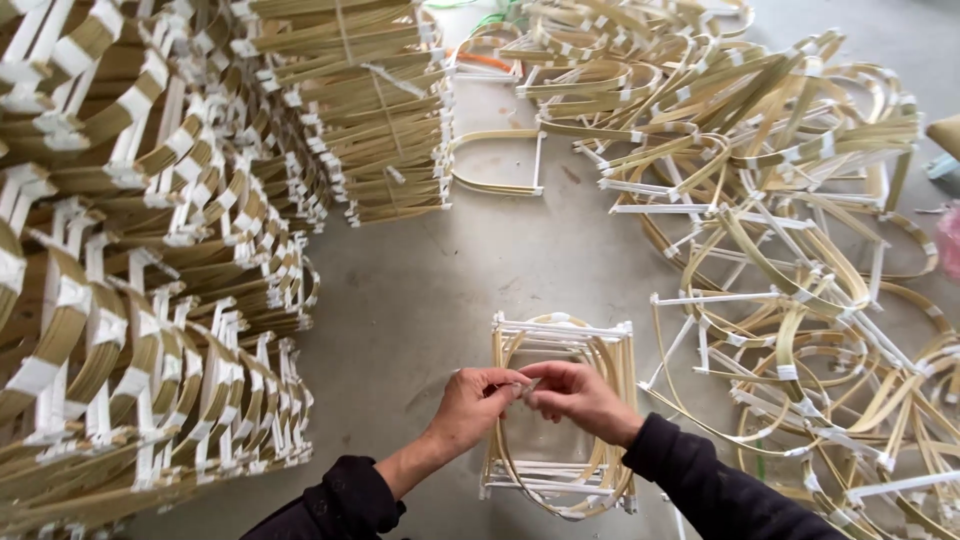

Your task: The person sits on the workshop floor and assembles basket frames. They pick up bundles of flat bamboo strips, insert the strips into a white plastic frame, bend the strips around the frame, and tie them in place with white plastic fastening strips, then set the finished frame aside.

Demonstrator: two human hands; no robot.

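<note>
Bamboo frames [560, 410], stacked on floor [420, 290]: small strip [527, 388] pinched by left hand [470, 405] and right hand [580, 398]; loose frames [800, 300] unstacked.

My left hand [468, 398] and right hand [582, 398] meet fingertip to fingertip, pinching a small pale strip of tape [527, 387] between them. Both hover over a short stack of bamboo frames [560, 335] with white taped corners, sitting on the grey concrete floor [420, 290]. Left of me, tall neat stacks of finished frames [150, 300]. Right, a loose tangled heap of frames [800, 250]. One single frame [497, 160] lies apart further up.
</note>
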